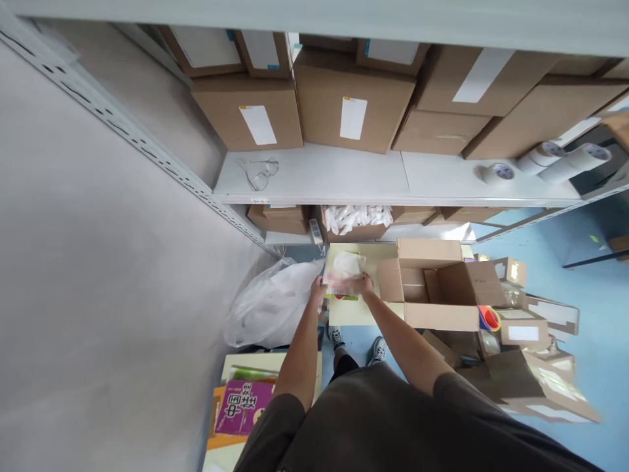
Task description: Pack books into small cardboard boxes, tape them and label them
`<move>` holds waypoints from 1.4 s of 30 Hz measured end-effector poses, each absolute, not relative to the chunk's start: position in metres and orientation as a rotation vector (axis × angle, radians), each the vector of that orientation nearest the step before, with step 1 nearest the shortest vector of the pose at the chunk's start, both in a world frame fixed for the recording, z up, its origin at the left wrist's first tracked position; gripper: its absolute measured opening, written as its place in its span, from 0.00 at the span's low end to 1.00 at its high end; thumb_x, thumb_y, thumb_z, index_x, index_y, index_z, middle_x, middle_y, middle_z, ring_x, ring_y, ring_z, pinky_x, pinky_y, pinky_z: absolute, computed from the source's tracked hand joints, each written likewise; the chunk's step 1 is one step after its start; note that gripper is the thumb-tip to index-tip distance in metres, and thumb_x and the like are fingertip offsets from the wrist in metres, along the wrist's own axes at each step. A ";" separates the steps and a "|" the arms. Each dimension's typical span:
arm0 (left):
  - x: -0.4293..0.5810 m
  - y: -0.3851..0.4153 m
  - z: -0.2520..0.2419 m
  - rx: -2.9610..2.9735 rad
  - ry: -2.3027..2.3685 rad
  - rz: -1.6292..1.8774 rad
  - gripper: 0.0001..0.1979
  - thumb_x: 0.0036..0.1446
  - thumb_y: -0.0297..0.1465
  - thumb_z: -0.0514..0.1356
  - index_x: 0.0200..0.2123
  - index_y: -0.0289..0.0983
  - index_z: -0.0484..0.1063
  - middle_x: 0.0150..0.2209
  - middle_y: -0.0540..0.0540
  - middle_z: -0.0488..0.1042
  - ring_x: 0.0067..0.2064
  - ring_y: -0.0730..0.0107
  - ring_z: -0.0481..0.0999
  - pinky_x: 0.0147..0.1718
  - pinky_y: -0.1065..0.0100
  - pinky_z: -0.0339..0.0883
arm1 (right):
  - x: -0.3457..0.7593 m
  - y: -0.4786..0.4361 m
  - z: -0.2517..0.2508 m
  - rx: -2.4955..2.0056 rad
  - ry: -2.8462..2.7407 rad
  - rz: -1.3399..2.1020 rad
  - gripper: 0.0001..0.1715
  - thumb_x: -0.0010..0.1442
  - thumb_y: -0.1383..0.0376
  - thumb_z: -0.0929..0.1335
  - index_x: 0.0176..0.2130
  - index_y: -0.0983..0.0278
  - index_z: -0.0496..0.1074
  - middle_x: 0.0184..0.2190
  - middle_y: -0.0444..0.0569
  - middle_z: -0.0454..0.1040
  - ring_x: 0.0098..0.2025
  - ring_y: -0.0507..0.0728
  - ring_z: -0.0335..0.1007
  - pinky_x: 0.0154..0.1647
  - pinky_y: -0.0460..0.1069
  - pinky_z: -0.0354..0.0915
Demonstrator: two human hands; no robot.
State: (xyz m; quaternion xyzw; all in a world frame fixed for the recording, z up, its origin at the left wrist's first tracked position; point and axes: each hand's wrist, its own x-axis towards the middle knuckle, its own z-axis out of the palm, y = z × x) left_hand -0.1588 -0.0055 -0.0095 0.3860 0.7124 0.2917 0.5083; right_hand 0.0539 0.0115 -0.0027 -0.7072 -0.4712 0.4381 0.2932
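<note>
On the pale yellow table [354,316] lies or is held a thin, flat item with a green edge [354,257], perhaps a book, with a whitish sheet or wrapping [346,263] over it. My left hand [318,288] is closed at its left edge. From the right, my right hand [362,284] reaches across the item; its fingers are smeared by motion, so their grip is unclear. Just right of it stands an open cardboard box [441,316] with its flaps folded out.
A clear plastic bag [275,305] bulges at left. Behind me on the left, purple books [240,406] lie on another table. Shelves ahead hold cartons [354,98], glasses [265,172] and tape rolls [498,173]. Cartons [523,331] crowd the floor at right.
</note>
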 end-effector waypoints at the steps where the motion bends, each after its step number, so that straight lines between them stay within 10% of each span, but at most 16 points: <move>1: -0.161 -0.010 -0.001 0.891 1.689 0.734 0.13 0.51 0.29 0.64 0.42 0.39 0.75 0.38 0.47 0.82 0.41 0.63 0.82 0.44 0.64 0.76 | 0.053 0.013 0.004 -1.895 -1.220 1.178 0.17 0.51 0.54 0.70 0.36 0.64 0.76 0.25 0.46 0.75 0.31 0.59 0.70 0.32 0.52 0.72; 13: -0.166 -0.053 0.106 0.889 1.448 1.036 0.25 0.51 0.33 0.69 0.54 0.40 0.73 0.52 0.39 0.84 0.51 0.54 0.85 0.48 0.59 0.80 | 0.083 0.011 0.108 -1.469 -1.213 1.253 0.25 0.49 0.59 0.70 0.46 0.66 0.80 0.42 0.52 0.84 0.45 0.64 0.78 0.47 0.54 0.74; 28: 0.129 -0.081 0.141 1.006 1.316 0.723 0.23 0.64 0.45 0.69 0.56 0.39 0.75 0.56 0.35 0.82 0.54 0.52 0.85 0.48 0.58 0.81 | 0.352 0.012 0.167 -1.736 -1.696 0.717 0.28 0.55 0.71 0.69 0.54 0.60 0.83 0.53 0.53 0.84 0.53 0.66 0.78 0.57 0.54 0.72; 38: 0.200 -0.092 0.128 0.902 1.438 0.316 0.23 0.64 0.46 0.70 0.50 0.34 0.76 0.28 0.43 0.81 0.27 0.64 0.83 0.30 0.67 0.76 | 0.405 0.033 0.169 -1.733 -1.865 0.658 0.38 0.57 0.73 0.70 0.66 0.61 0.76 0.65 0.58 0.76 0.64 0.69 0.72 0.68 0.61 0.67; 42: 0.162 -0.085 0.123 1.034 1.619 0.614 0.20 0.64 0.40 0.68 0.55 0.36 0.77 0.36 0.43 0.84 0.34 0.63 0.85 0.39 0.63 0.78 | 0.418 0.014 0.151 -1.704 -1.836 0.646 0.37 0.59 0.70 0.69 0.67 0.65 0.75 0.69 0.61 0.71 0.69 0.69 0.67 0.72 0.62 0.63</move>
